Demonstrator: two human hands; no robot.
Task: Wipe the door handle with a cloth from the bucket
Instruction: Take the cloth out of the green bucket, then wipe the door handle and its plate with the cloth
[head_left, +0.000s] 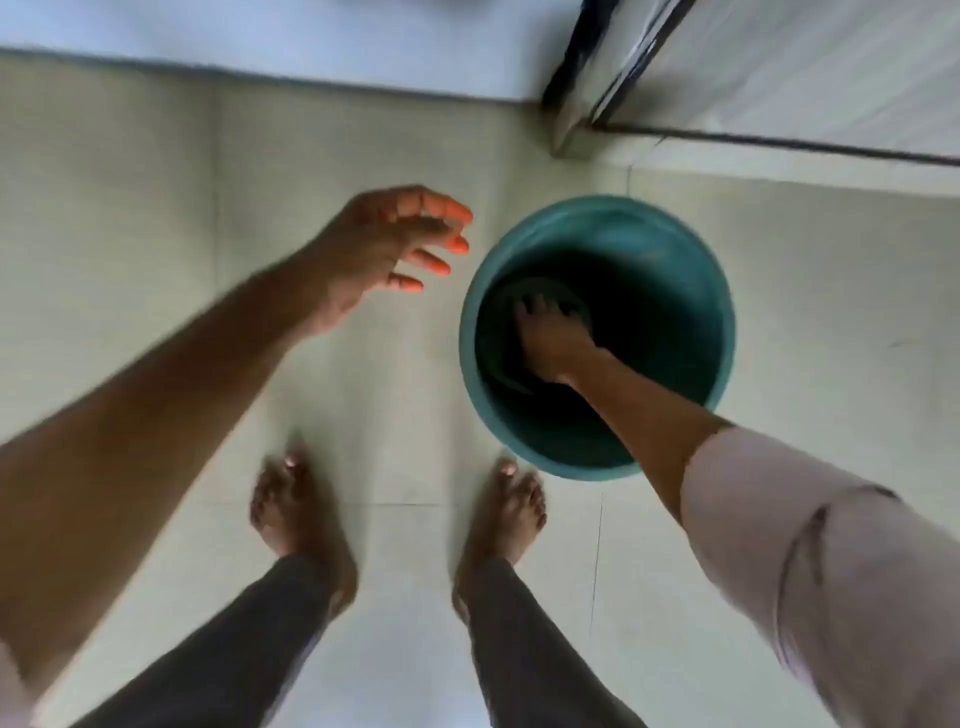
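Observation:
A teal plastic bucket (691, 249) stands on the pale tiled floor in front of my bare feet, slightly to the right. Inside it lies a dark greenish cloth (504, 348), dim against the shadowed bottom. My right hand (550, 338) reaches down into the bucket, its fingers spread with the tips resting on the cloth; no closed grip shows. My left hand (384, 254) hovers in the air left of the bucket's rim, palm down, fingers apart and holding nothing. The door handle is out of view.
The bottom of a door or frame with a dark edge (587, 67) and a raised sill (779, 140) sits at the upper right, just beyond the bucket. A pale wall base (260, 57) runs along the top. My two feet (296, 514) stand on the tiles.

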